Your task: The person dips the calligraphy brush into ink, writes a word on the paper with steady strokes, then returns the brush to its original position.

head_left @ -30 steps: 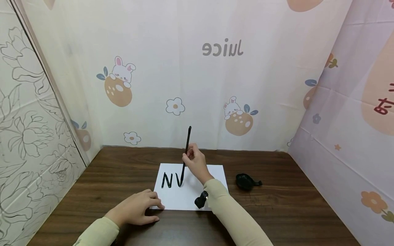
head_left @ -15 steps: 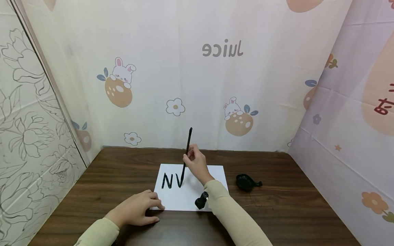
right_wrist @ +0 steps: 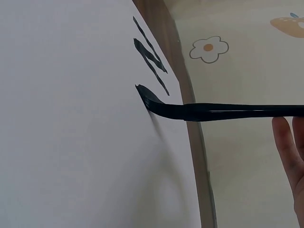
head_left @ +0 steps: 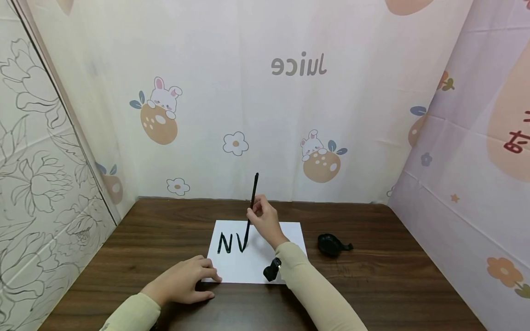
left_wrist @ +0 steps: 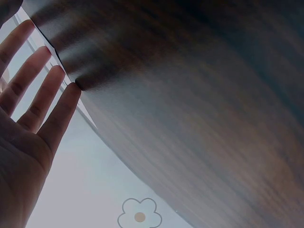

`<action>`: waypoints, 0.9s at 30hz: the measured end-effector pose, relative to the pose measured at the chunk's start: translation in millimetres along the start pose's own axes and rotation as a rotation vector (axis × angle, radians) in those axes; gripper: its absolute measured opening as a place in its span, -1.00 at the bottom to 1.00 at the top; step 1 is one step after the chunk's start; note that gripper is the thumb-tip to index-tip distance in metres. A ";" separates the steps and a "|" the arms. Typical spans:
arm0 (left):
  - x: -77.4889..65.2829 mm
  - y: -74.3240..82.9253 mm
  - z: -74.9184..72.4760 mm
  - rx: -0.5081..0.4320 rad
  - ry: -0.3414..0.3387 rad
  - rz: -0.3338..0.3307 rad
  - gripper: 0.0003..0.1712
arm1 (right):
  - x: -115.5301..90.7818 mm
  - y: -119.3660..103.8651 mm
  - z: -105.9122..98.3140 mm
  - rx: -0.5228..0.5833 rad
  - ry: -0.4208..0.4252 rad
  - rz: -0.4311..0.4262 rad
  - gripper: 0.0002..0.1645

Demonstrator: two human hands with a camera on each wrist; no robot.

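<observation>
- Black brush (head_left: pixel 254 186) stands tilted near the middle of the frame, its top leaning right, its bristles (right_wrist: pixel 154 103) bent on the white paper (head_left: pixel 244 269).
- Against the picture a second earlier, the brush has shifted very slightly right; the left hand (head_left: pixel 186 278) and paper lie much as they did. So small a shift suggests a slow, careful stroke, with the second mark (head_left: pixel 239 242), V-like, probably in progress.
- The right hand (head_left: pixel 266 221) pinches the brush partway up the handle.
- The left hand has its fingers spread and fairly straight, gripping nothing, fingertips at the paper's lower-left edge; it probably steadies the sheet.
- An N-shaped mark (head_left: pixel 224 242) sits on the left of the paper, just beside the second mark.
- Right of the paper, apart from it, a black rounded object (head_left: pixel 330 245) with a short handle lies on the wooden table (head_left: pixel 372 285); its contents cannot be made out.
- The right sleeve (head_left: pixel 319 289) and a black wrist device (head_left: pixel 271 270) cover part of the paper's lower-right area in the head view.
- Behind, a printed curtain (head_left: pixel 198 59) fills the upper frame.
</observation>
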State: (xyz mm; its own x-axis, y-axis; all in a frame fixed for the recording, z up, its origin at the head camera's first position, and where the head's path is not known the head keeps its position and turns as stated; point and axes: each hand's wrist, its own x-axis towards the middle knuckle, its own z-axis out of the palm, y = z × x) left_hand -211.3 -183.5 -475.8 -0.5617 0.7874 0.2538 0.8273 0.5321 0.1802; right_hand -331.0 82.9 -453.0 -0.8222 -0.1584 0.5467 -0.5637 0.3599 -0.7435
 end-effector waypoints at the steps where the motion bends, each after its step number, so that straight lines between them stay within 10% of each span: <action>1: 0.1 0.0 0.0 0.002 0.001 0.001 -0.75 | 0.0 0.2 -0.1 -0.007 0.001 -0.001 -0.76; 27: 0.1 -0.9 0.3 -0.001 0.003 0.007 -0.74 | 4.7 5.7 0.7 -0.069 0.036 -0.067 -0.75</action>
State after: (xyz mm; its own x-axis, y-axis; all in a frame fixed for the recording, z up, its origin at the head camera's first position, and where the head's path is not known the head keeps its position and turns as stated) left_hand -212.1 -183.8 -476.2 -0.5560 0.7900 0.2583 0.8311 0.5262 0.1796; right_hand -338.1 83.5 -455.0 -0.7789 -0.1513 0.6086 -0.6093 0.4125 -0.6772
